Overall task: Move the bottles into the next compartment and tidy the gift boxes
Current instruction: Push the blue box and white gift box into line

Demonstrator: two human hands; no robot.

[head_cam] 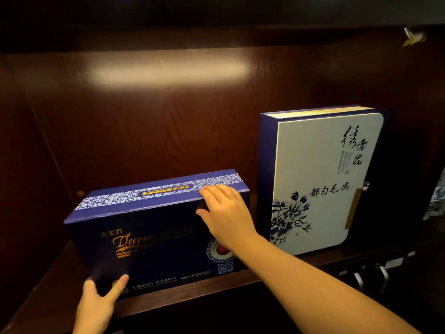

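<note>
A dark blue gift box (pixel 154 227) with gold lettering and a patterned band on top stands on its long side on the dark wooden shelf (pixel 197 297), turned slightly askew. My right hand (pixel 224 213) lies flat against its upper right corner, fingers over the top edge. My left hand (pixel 101 302) grips its lower left front corner, thumb on the front face. To the right a taller white and blue gift box (pixel 320 182) with a blue flower and black calligraphy stands upright, apart from both hands. No bottles are in view.
The shelf's dark wood back panel (pixel 168 112) is lit from above. Left of the blue box the compartment's side wall (pixel 29 189) slopes in. At the far right edge a patterned object (pixel 437 201) shows partly. Metal handles (pixel 370 276) hang below the shelf front.
</note>
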